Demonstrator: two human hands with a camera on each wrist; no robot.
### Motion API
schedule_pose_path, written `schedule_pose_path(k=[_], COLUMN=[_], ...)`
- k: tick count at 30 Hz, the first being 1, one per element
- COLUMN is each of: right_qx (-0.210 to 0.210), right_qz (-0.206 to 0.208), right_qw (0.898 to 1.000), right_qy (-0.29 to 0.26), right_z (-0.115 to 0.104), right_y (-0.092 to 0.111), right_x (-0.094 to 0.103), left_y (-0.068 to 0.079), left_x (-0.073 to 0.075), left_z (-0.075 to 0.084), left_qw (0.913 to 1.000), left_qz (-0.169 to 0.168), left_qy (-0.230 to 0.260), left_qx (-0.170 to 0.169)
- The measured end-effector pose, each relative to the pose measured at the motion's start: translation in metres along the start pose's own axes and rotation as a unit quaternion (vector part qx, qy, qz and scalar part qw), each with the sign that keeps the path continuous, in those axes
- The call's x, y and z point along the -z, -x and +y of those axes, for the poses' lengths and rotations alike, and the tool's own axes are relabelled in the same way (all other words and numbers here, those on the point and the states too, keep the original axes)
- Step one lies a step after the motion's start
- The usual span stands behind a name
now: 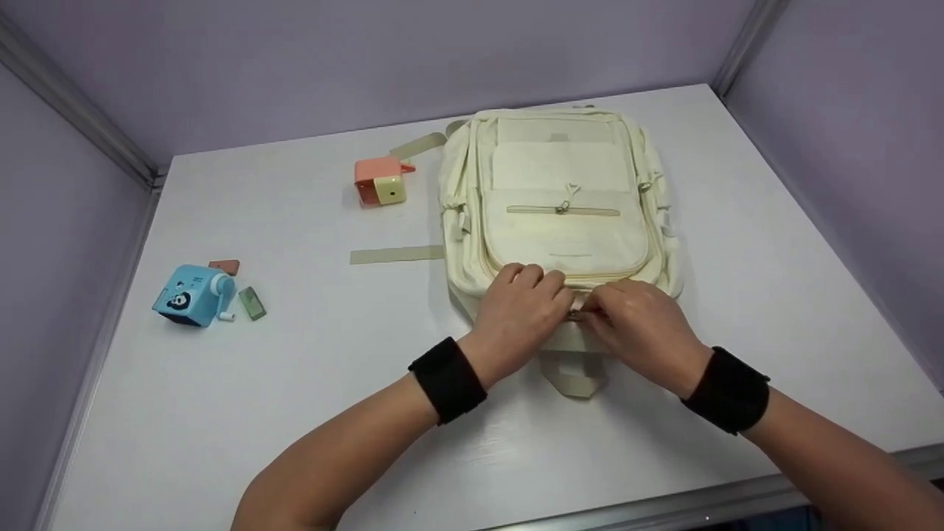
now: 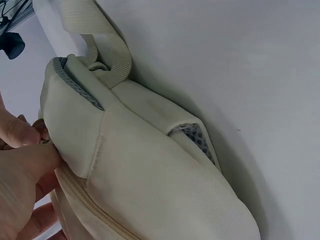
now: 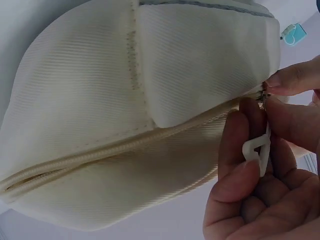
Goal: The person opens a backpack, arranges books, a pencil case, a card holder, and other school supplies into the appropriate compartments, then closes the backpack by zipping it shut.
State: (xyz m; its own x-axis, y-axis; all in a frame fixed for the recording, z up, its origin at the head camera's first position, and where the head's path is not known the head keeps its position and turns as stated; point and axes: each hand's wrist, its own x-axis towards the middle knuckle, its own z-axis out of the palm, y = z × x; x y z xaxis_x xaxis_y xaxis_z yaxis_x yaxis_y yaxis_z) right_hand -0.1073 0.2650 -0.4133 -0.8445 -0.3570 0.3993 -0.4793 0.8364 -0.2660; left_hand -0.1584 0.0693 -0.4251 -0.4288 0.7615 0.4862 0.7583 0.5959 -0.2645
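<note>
A cream backpack point(image 1: 564, 236) lies front side up at about one o'clock on the white counter point(image 1: 214, 398). Its cloth is finely ribbed and softly rumpled, with rounded corners and a paler panel over the front pocket. A short tan zipper point(image 1: 516, 210) with a light open-loop tag crosses that pocket. Grey mesh point(image 2: 194, 134) shows at the edge, and a webbing handle point(image 1: 579, 386) sticks out at the bag's six o'clock.

At that six o'clock edge, the fingers of the left hand point(image 1: 522, 317) are clamped on the fabric. Those of the right hand point(image 1: 645, 328) pinch the metal slider, its white pull point(image 3: 266, 150) hanging against them. The main zipper point(image 3: 120, 145) gapes narrowly at one end.

A coral-and-yellow sharpener point(image 1: 382, 181) stands at the backpack's nine o'clock.
</note>
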Motion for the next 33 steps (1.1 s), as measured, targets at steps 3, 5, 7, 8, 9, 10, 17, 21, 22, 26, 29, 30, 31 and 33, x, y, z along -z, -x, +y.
schedule_pose_path(k=[3,5,7,8,9,10,17,21,22,26,29,30,31,33], right_qx=[-0.004,-0.013,-0.024,-0.030,-0.035,-0.041,-0.073,-0.084,-0.089,-0.110,-0.118,-0.123,-0.130,-0.148], right_qz=[-0.004,-0.014,-0.027,-0.034,-0.039,-0.042,-0.062,-0.076,-0.079,-0.089,-0.096,-0.098,-0.099,-0.101], right_qw=[1.000,1.000,0.999,0.999,0.998,0.998,0.995,0.994,0.993,0.990,0.988,0.988,0.986,0.984], right_qy=[-0.001,-0.009,-0.017,-0.020,-0.021,-0.022,-0.017,-0.008,-0.006,-0.003,-0.001,0.003,0.007,0.014], right_z=[0.000,0.001,0.002,0.003,0.004,0.005,0.017,0.022,0.023,0.027,0.033,0.037,0.041,0.050], right_y=[0.000,0.000,0.001,0.002,0.002,0.004,0.013,0.014,0.014,0.011,0.009,0.010,0.010,0.012], right_x=[0.002,0.004,0.007,0.009,0.011,0.013,0.024,0.032,0.034,0.040,0.041,0.042,0.042,0.043], left_y=[-0.001,-0.001,-0.001,-0.001,-0.002,-0.002,-0.003,-0.002,-0.001,0.001,0.002,0.003,0.004,0.007], left_x=[-0.001,-0.001,0.000,0.001,0.002,0.003,0.008,0.010,0.011,0.013,0.014,0.013,0.013,0.012], left_z=[0.002,0.003,0.003,0.003,0.002,0.002,-0.001,-0.003,-0.004,-0.010,-0.015,-0.018,-0.020,-0.025], left_qw=[0.9997,0.9996,0.9997,0.9996,0.9995,0.9992,0.9969,0.9969,0.9968,0.9965,0.9966,0.9967,0.9967,0.9965], left_qz=[-0.004,-0.007,-0.015,-0.022,-0.029,-0.037,-0.077,-0.077,-0.078,-0.080,-0.077,-0.075,-0.074,-0.070], left_qy=[-0.013,-0.017,-0.015,-0.014,-0.014,-0.013,-0.006,-0.009,-0.008,-0.005,-0.001,0.001,0.004,0.008], left_qx=[-0.018,-0.019,-0.013,-0.009,-0.007,-0.005,0.014,0.014,0.015,0.024,0.029,0.031,0.035,0.045])
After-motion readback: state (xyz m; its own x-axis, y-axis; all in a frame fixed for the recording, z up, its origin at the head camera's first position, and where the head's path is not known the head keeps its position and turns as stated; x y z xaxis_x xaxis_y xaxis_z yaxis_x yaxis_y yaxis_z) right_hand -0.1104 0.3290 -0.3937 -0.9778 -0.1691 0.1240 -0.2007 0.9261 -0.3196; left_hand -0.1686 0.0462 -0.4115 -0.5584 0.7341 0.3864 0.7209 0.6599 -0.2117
